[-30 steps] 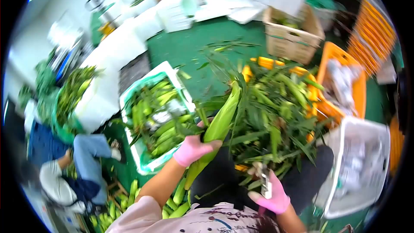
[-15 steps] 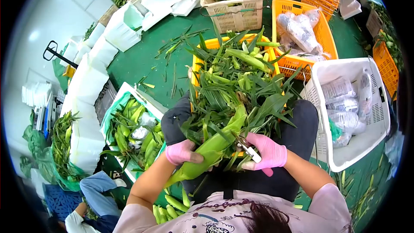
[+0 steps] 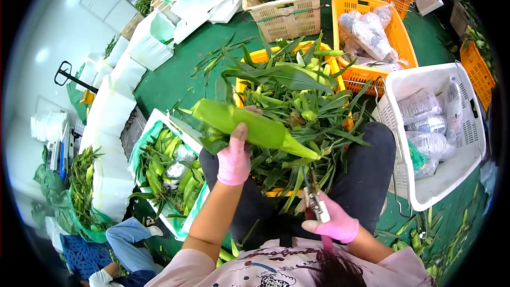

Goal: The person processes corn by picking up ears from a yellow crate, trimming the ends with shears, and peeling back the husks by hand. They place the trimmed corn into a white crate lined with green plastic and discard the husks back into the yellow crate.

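An ear of corn in its green husk [image 3: 255, 130] is in my left hand [image 3: 235, 160], which wears a pink glove. Its narrow pale tip points right, and the wide leafy end lies to the left. My right hand [image 3: 336, 224], gloved in pink too, grips pruning shears [image 3: 320, 208], their blades pointing up just below the ear's tip, apart from it. Between my knees, a yellow crate [image 3: 273, 193] is heaped with cut leaves and husk pieces [image 3: 287, 98]. The left fingers behind the ear are mostly hidden.
To my left, a foam box [image 3: 185, 134] holds several husked-in ears. A white crate [image 3: 425, 197] and an orange crate [image 3: 357, 77] with wrapped packages stand right. A beige crate [image 3: 289, 21] is ahead. Another person's leg [image 3: 127, 242] shows at lower left.
My left hand has lifted the corn up and forward, and the ear is turned with its narrow tip to the right. My right hand has dropped slightly lower with the shears.
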Available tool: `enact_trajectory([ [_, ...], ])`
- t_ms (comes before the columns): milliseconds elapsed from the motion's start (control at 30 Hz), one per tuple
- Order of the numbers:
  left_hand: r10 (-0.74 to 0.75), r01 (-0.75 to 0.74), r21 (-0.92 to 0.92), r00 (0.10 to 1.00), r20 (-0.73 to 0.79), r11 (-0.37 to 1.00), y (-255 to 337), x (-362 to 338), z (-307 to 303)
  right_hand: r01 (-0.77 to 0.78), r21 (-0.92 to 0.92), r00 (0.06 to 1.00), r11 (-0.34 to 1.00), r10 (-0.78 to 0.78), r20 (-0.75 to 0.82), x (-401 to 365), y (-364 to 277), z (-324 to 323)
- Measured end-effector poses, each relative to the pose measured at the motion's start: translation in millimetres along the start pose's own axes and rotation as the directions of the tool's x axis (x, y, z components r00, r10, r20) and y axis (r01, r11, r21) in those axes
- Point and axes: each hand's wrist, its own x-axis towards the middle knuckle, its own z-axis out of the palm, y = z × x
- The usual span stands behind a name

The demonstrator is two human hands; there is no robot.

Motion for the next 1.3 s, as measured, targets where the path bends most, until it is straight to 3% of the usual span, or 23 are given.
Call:
enact_trajectory([
  [67,0.022,-0.030,-0.045,0.985,-0.171,0.999,-9.1,-8.6,15.8,-0.009,-0.016,1.000,1.000,0.009,-0.006,6.8,12.6,3.4],
  [200,-0.052,0.029,-0.088,0.958,-0.281,0.996,-49.7,-40.7,12.8,-0.027,0.059,0.991,0.998,0.035,-0.131,41.2,3.1,2.2],
  [333,-0.099,0.032,-0.168,0.907,-0.409,0.985,-53.5,-54.0,11.6,0.148,-0.259,0.951,0.954,-0.209,-0.226,73.6,13.6,-4.5],
  [367,-0.128,0.037,-0.212,0.892,-0.433,0.976,-51.4,-50.5,8.5,0.109,-0.473,0.936,0.874,-0.250,-0.246,77.8,11.3,-6.0],
  [433,-0.159,0.016,-0.310,0.882,-0.443,0.951,-47.2,-45.1,3.2,0.068,-0.641,0.905,0.764,-0.318,-0.284,77.2,1.6,2.2],
  [500,-0.168,-0.027,-0.412,0.887,-0.430,0.911,-40.9,-44.8,0.0,0.122,-0.721,0.884,0.682,-0.405,-0.233,72.7,-5.7,8.0],
  [633,-0.394,0.064,-0.592,0.802,-0.448,0.804,-20.2,-46.4,-7.6,0.086,-0.808,0.952,0.582,-0.287,-0.105,58.9,-24.6,18.9],
  [700,-0.432,0.055,-0.669,0.802,-0.413,0.741,-23.6,-51.6,-14.0,0.154,-0.854,0.926,0.496,-0.373,-0.049,57.0,-16.6,19.8],
  [767,-0.513,0.045,-0.741,0.749,-0.419,0.670,-21.1,-52.5,-17.6,0.236,-0.922,0.888,0.308,-0.454,0.076,59.3,-5.9,13.5],
  [833,-0.568,0.069,-0.815,0.751,-0.338,0.576,-31.7,-59.1,-32.0,0.203,-0.948,0.927,0.244,-0.361,0.105,55.8,-6.2,14.4],
  [900,-0.639,0.232,-0.830,0.747,-0.181,0.507,-48.7,-68.5,-49.2,0.416,-0.909,0.846,-0.036,-0.352,0.401,58.8,-14.5,12.8],
  [933,-0.672,0.376,-0.862,0.738,0.058,0.338,-59.9,-79.2,-62.7,0.387,-0.912,0.853,0.137,-0.429,0.298,59.1,-12.7,15.2],
  [967,-0.650,0.515,-0.841,0.698,0.300,0.165,-57.5,-85.1,-68.0,0.422,-0.867,0.902,0.264,-0.219,0.372,60.0,-20.2,17.2],
  [1000,-0.590,0.615,-0.784,0.603,0.536,-0.083,-52.9,-87.5,-71.8,0.332,-0.702,0.884,0.630,0.051,0.464,51.3,-9.5,13.2],
  [1033,-0.636,0.742,-0.639,0.597,0.489,0.205,-46.9,-88.0,-71.3,0.097,-0.478,0.758,0.873,0.246,0.603,38.9,6.9,5.8],
  [1067,-0.598,0.700,-0.676,0.649,0.471,0.228,-47.8,-79.5,-75.6,0.027,-0.534,0.782,0.845,0.314,0.538,25.9,29.0,-0.3],
  [1100,-0.554,0.648,-0.723,0.704,0.445,0.242,-47.8,-75.3,-77.5,-0.136,-0.481,0.823,0.866,0.369,0.431,24.3,21.6,-0.3],
  [1167,-0.640,0.357,-0.838,0.768,0.011,0.413,-36.9,-59.0,-80.9,-0.385,-0.348,0.847,0.855,0.477,0.234,38.9,-6.6,-9.2],
  [1200,-0.625,0.293,-0.772,0.763,-0.166,0.563,-30.9,-53.3,-85.0,-0.419,-0.156,0.865,0.894,0.445,0.230,41.9,-2.7,-22.8],
  [1233,-0.551,0.252,-0.747,0.815,-0.179,0.615,-22.3,-41.0,-84.0,-0.210,-0.123,0.977,0.970,0.213,0.011,43.0,-4.1,-34.9],
  [1300,-0.458,0.191,-0.708,0.864,-0.208,0.680,-18.2,-47.8,-77.0,-0.126,-0.103,0.975,0.987,0.104,-0.199,44.9,-12.2,-37.5],
])
